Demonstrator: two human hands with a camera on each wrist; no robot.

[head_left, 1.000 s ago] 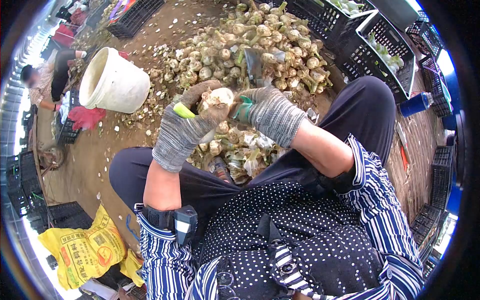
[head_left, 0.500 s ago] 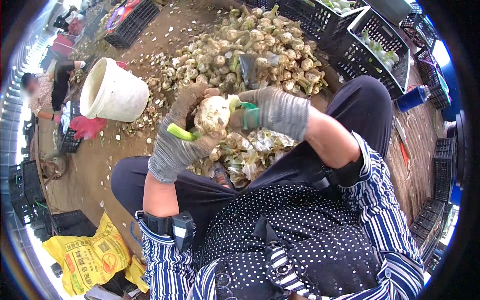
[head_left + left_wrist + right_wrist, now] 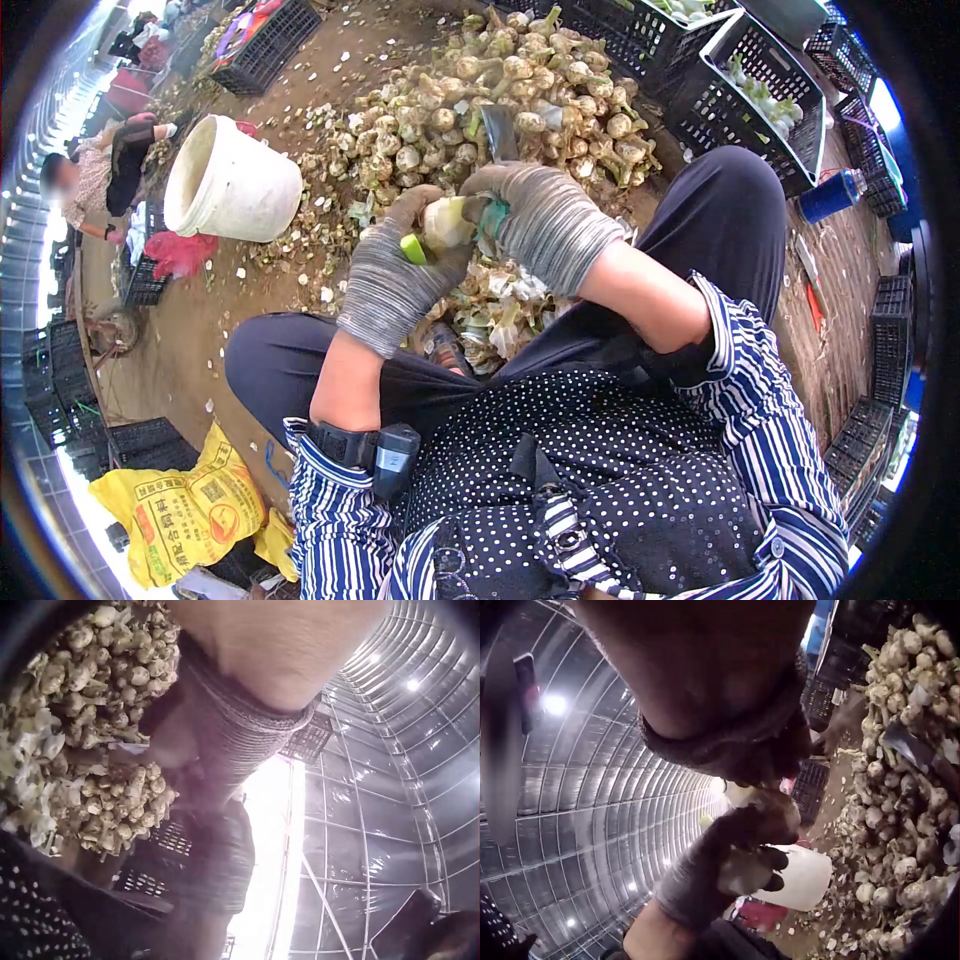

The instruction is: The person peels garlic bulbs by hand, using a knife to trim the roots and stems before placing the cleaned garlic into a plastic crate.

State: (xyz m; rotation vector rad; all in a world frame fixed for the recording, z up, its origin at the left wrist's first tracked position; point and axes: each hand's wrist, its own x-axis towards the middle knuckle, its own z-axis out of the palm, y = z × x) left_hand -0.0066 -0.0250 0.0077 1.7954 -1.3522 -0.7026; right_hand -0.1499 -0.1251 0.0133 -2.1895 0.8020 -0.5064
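In the gripping left fingers (image 3: 408, 212), a pale bulb (image 3: 446, 226), just beside the right fingers (image 3: 490, 181), their hold unclear.

White bucket (image 3: 808, 879) near heaped bulbs (image 3: 905, 870)

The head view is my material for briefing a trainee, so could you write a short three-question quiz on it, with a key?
1. What does the left hand hold?
2. True or false: the right hand is bare.
3. The bucket at the upper left of the head view is: a) red, b) white, c) black.

Key: 1. A pale bulb. 2. False; it is gloved. 3. b.
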